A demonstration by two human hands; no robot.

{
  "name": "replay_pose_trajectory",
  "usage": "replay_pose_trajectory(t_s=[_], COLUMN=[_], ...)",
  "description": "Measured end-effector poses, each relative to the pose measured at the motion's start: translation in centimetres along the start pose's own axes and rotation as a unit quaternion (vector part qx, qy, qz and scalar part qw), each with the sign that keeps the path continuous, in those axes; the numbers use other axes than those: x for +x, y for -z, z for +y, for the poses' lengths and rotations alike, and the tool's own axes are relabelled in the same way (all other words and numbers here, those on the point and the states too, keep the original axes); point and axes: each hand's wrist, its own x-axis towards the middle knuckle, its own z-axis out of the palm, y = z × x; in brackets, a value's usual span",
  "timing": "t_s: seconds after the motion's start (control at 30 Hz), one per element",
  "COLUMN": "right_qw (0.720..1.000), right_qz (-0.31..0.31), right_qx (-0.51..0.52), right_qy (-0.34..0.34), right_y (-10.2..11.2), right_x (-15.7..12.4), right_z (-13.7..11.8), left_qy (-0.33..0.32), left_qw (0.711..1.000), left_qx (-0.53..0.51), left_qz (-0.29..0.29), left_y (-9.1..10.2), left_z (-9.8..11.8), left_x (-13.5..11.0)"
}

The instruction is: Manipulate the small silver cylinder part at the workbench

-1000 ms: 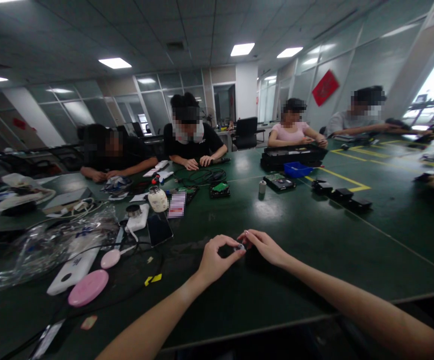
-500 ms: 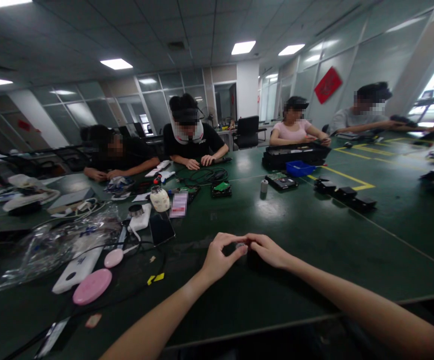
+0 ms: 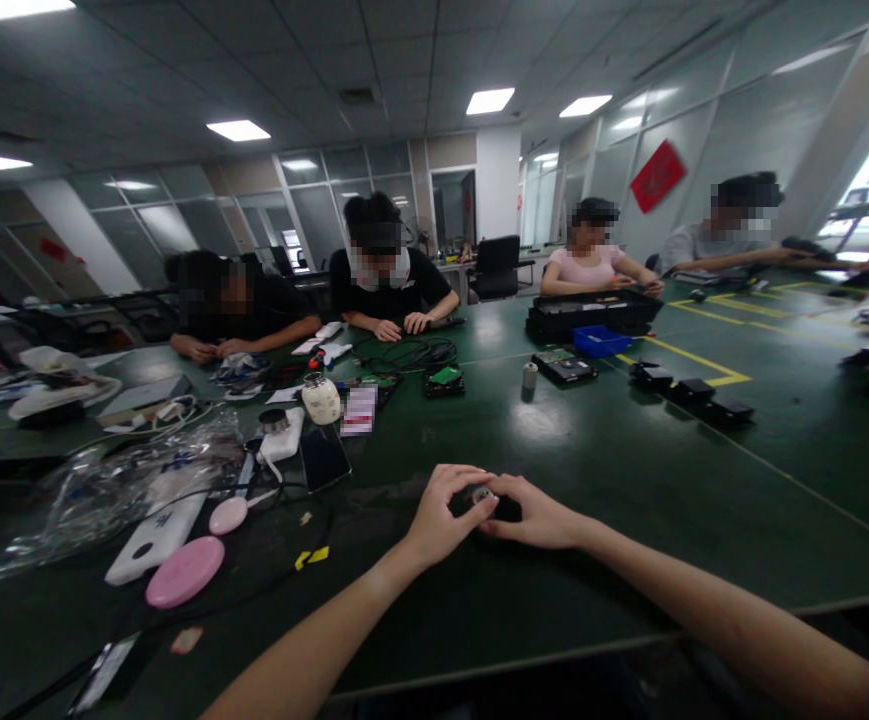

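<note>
My left hand (image 3: 438, 520) and my right hand (image 3: 535, 515) meet over the dark green table (image 3: 629, 470), just in front of me. Both pinch a small silvery part (image 3: 482, 494) between thumb and fingertips. A small dark object (image 3: 507, 508) sits under my right fingers, and its shape is too dim to make out. Both forearms reach in from the bottom edge.
To my left lie a pink disc (image 3: 184, 572), a white device (image 3: 155, 531), a dark phone (image 3: 323, 457), clear plastic bags (image 3: 115, 480) and cables. Several people work across the table, with circuit boards (image 3: 442, 378), a blue bin (image 3: 600, 341) and black boxes (image 3: 693, 392) near them.
My hands have drawn closer together and sunk slightly toward the table. My right fingers have curled down over the dark object. The view has shifted a little.
</note>
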Motion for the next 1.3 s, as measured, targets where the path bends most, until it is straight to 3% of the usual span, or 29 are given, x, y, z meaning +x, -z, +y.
replay_pose_trajectory(t_s=[0.43,0.6,0.7,0.8,1.1,1.3], right_qw=[0.999,0.999,0.999,0.999,0.999,0.998], right_qz=[-0.005,-0.006,-0.011,-0.014,-0.015,-0.004], right_qx=[-0.037,-0.045,-0.046,-0.05,-0.047,-0.057], right_qy=[0.012,0.019,0.017,0.013,0.012,0.024], right_y=[0.0,0.2,0.3,0.3,0.3,0.2], right_x=[0.1,0.0,0.0,-0.1,-0.1,-0.1], right_z=[-0.2,-0.5,-0.6,-0.6,-0.8,-0.4], left_qy=[0.002,0.054,0.095,0.114,0.105,0.038], left_qw=[0.998,0.986,0.978,0.973,0.974,0.993], left_qx=[0.055,0.129,0.172,0.196,0.195,0.106], left_qz=[0.029,0.086,0.07,0.044,0.053,0.049], left_y=[0.4,2.3,3.1,3.1,2.8,1.6], left_z=[-0.4,-3.7,-6.0,-6.9,-5.9,-2.7], left_x=[0.5,1.5,1.4,1.0,1.1,1.1])
